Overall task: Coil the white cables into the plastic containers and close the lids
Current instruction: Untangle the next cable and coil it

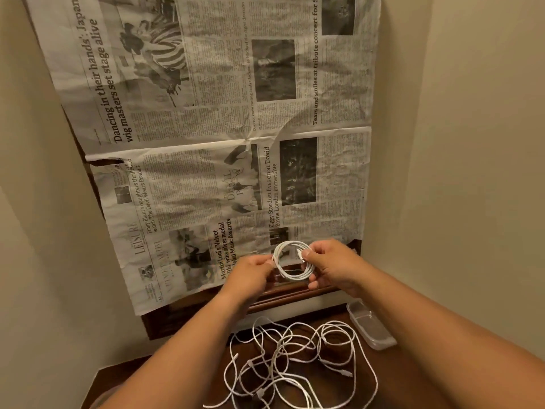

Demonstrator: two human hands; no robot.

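Crinkled matt newspaper (206, 113); clear plastic container (370, 324); seemingly glossy wood tabletop (413, 373).

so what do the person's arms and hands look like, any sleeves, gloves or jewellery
Both arms are bare as far up as the frame shows, with no sleeves and no gloves. The left hand and right hand show no rings on the fingers in view. Neither wrist carries a watch or band.
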